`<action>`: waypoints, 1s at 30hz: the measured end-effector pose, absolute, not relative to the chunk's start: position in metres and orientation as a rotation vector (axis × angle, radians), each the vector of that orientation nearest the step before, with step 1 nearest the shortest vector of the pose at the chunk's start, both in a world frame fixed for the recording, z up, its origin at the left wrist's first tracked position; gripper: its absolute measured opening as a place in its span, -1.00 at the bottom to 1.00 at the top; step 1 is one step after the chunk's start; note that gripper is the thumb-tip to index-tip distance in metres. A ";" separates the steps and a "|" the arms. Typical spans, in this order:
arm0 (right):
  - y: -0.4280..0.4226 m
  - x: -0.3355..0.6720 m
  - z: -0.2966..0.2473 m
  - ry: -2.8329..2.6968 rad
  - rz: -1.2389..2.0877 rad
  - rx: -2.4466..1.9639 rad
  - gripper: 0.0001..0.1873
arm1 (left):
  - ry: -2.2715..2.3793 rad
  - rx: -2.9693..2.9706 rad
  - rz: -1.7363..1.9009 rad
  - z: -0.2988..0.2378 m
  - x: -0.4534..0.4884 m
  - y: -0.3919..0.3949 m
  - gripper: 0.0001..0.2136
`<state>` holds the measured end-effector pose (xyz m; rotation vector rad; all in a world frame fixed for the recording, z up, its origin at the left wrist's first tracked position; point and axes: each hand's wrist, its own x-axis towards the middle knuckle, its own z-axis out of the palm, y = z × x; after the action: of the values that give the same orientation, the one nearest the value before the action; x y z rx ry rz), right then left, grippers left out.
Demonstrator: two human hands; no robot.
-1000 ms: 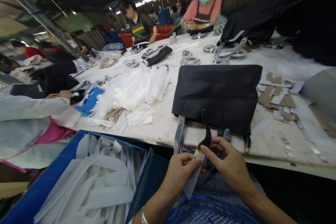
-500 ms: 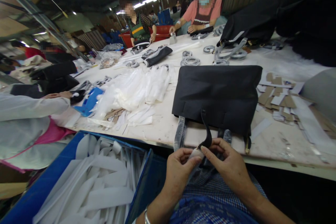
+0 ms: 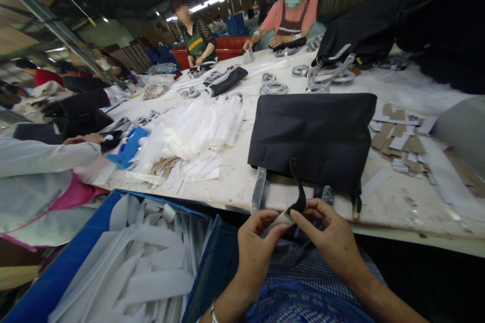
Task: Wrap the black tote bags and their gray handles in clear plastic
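A black handbag (image 3: 316, 133) lies flat on the white table (image 3: 235, 181), its opening toward me. One black strap (image 3: 299, 186) curls down off the table edge to my hands. My left hand (image 3: 257, 247) pinches a pale strip of wrapping (image 3: 278, 220) against the strap's end. My right hand (image 3: 333, 242) grips the strap's end from the right, thumb and forefinger closed on it. Both hands sit just below the table edge, over my checked lap. Grey wrapped straps (image 3: 259, 194) hang beside them.
A blue bin (image 3: 121, 262) of white strips stands at my lower left. Clear plastic bags (image 3: 197, 128), card pieces (image 3: 401, 136) and coiled grey straps (image 3: 275, 88) cover the table. A white-sleeved arm (image 3: 45, 156) reaches in from the left. Two people work at the far end; more black bags (image 3: 364, 30) pile up far right.
The long white strip that hung down from my left hand is now drawn up short against the strap's end. My hands stay in place.
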<state>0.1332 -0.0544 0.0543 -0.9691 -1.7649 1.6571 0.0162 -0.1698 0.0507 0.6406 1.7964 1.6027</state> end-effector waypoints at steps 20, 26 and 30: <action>-0.023 0.122 0.054 -1.689 1.897 -0.843 -0.65 | 1.479 0.450 1.601 0.055 0.015 -0.152 -0.75; -0.024 0.125 0.052 -1.814 1.610 -0.904 -0.70 | 1.421 0.307 1.622 0.060 0.014 -0.148 -0.73; -0.029 0.126 0.051 -1.949 1.516 -0.836 -0.73 | 1.364 0.228 1.636 0.056 0.013 -0.145 -0.72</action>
<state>0.1264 -0.0292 0.0508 -0.8361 -1.9488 1.5162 0.0125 -0.1445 0.0562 0.2283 1.3638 1.6362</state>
